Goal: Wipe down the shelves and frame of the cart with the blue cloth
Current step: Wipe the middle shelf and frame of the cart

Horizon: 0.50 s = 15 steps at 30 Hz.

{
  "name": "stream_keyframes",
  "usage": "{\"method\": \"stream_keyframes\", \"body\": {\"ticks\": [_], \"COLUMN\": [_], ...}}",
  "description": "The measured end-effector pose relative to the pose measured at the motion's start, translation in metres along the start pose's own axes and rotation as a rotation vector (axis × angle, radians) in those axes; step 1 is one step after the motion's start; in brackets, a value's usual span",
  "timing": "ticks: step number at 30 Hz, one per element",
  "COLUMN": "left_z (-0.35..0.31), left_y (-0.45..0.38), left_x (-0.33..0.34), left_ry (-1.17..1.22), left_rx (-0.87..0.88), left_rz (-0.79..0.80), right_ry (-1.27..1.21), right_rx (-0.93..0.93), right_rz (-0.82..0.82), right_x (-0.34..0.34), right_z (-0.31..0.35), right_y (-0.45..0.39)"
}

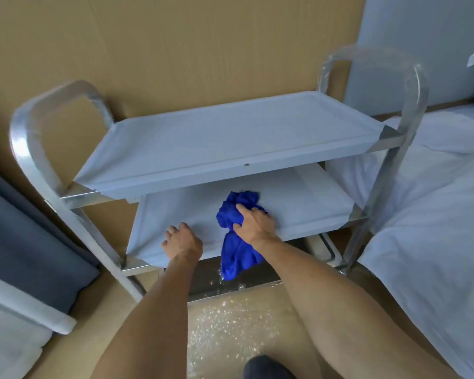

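Right now my right hand (253, 224) is clamped around the bunched blue cloth (237, 236), fingers curled over the top of the wad and thumb hooked in from the near side, pressing it onto the front part of the cart's middle shelf (298, 203). Part of the cloth sits on the shelf surface, and a long tail of it spills over the front lip and hangs down in front of the lowest shelf (257, 280), which looks like bare dark metal with bright specks on it. My left hand (182, 240) rests on the front edge of that same middle shelf, just left of the cloth, fingers loosely bent over the lip and holding nothing. Above both hands is the top shelf (230, 140), pale and covered in a light film, with nothing on it. The cart's frame (30, 149) is shiny metal wrapped in clear plastic, with a curved handle at each end. A white-sheeted bed (435, 214) stands just to the right of the cart, and a grey and white cushion (25, 242) lies to the left. Behind everything is a brown cardboard wall (175, 50).
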<state>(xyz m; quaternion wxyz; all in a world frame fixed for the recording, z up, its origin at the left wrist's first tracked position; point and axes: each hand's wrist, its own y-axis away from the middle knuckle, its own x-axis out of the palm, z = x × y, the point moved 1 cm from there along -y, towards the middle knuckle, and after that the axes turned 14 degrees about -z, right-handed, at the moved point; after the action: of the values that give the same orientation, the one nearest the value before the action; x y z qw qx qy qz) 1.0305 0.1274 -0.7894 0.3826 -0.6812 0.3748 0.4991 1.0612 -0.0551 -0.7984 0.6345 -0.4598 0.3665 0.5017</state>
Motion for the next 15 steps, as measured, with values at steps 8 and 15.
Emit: {"method": "stream_keyframes", "body": {"ticks": [8, 15], "left_z": [0.059, 0.063], "left_y": [-0.018, -0.016], "left_x": [0.001, 0.004], "left_ry": [-0.117, -0.035], "left_rx": [-0.085, -0.032], "left_rz": [0.146, 0.126], "right_ry": [0.118, 0.051], "right_rx": [0.285, 0.363], "right_rz": [-0.193, -0.201], "right_x": [-0.004, 0.035], "right_z": [-0.081, -0.011], "right_y": [-0.005, 0.001]}}
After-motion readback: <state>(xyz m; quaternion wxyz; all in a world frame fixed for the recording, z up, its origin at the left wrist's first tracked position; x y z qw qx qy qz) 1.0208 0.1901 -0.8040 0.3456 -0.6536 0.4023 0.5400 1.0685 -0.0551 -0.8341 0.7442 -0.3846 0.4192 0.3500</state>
